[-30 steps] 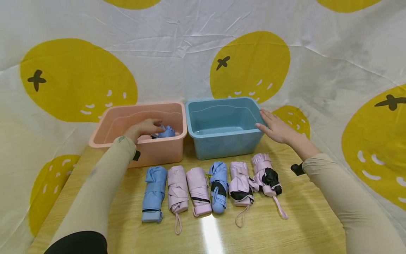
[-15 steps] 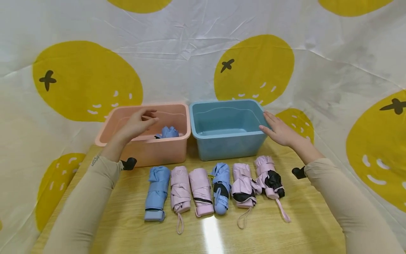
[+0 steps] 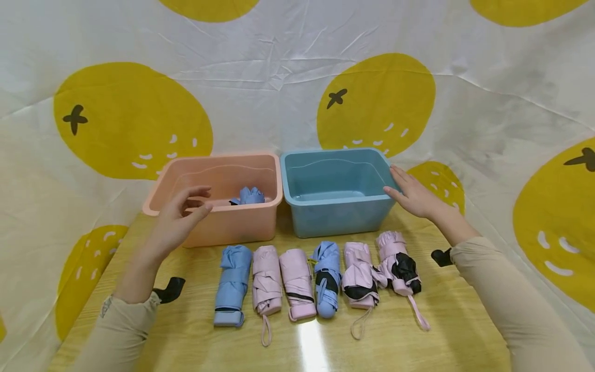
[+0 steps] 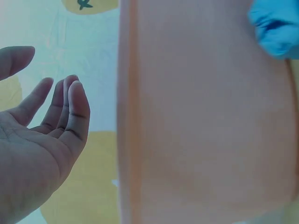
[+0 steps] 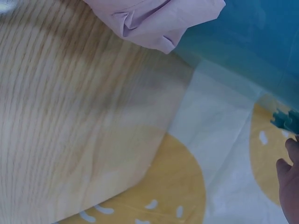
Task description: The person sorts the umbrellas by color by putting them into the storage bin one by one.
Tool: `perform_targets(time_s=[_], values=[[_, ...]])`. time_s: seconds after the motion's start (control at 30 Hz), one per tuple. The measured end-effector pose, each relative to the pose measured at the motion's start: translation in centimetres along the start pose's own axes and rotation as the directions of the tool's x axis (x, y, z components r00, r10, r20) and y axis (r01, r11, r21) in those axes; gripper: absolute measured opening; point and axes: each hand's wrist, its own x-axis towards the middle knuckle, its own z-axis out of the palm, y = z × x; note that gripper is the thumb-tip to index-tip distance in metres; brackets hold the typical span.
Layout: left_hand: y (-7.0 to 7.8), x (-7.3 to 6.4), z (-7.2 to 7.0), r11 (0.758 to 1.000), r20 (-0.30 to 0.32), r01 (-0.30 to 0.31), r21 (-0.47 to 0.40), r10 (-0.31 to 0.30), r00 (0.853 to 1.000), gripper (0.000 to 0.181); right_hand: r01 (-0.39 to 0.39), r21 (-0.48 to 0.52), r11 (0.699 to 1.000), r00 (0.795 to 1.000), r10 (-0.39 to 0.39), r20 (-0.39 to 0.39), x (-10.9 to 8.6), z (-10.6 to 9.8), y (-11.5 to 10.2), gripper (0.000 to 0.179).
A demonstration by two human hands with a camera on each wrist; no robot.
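My left hand (image 3: pixel 174 222) hovers in front of the pink bin (image 3: pixel 232 225), fingers loosely bent and holding nothing. Inside that bin lies a folded blue umbrella (image 3: pixel 251 196), partly hidden by the front wall. My right hand (image 3: pixel 413 196) rests its straight fingers on the right rim of the blue bin (image 3: pixel 337 217). In a row before the bins lie folded umbrellas: a blue one (image 3: pixel 232 285) at the left end, two pink ones (image 3: pixel 267 280), another blue one (image 3: pixel 327 279), then two loosely wrapped pink ones (image 3: pixel 359 274) with black patches showing.
The bins stand side by side at the back of the wooden table (image 3: pixel 186 330). Behind them hangs a white cloth (image 3: pixel 265 113) with yellow fruit prints. Wrist straps of some umbrellas trail toward the table's front.
My left hand has come out of the pink bin and drawn back toward me, leaving the blue umbrella inside. The right hand stays on the blue bin's rim.
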Motion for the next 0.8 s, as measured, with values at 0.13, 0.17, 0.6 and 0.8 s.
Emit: perform_targets(time_s=[0.13,0.17,0.6,0.8], values=[[-1.3,-2.5,1.0,1.000,-0.038,0.005,-0.005,-0.005,0.999,0.043,0.008,0.005,1.000,1.000,-0.008,-0.002,0.0,0.0,0.1,0.080],[-1.7,-3.1,1.2,1.000,-0.042,0.010,0.002,-0.010,0.999,0.043,0.012,0.006,1.000,1.000,-0.012,-0.003,0.0,0.0,0.1,0.080],[-7.6,-7.7,5.5,0.989,0.113,0.126,0.083,-0.135,0.984,0.048,0.018,-0.006,1.000,1.000,-0.018,0.013,0.1,-0.3,-0.5,0.079],[-8.7,-7.4,7.3,0.978,0.219,0.092,0.189,-0.133,0.967,0.068,0.014,-0.004,1.000,1.000,-0.014,0.004,0.0,-0.1,-0.3,0.080]])
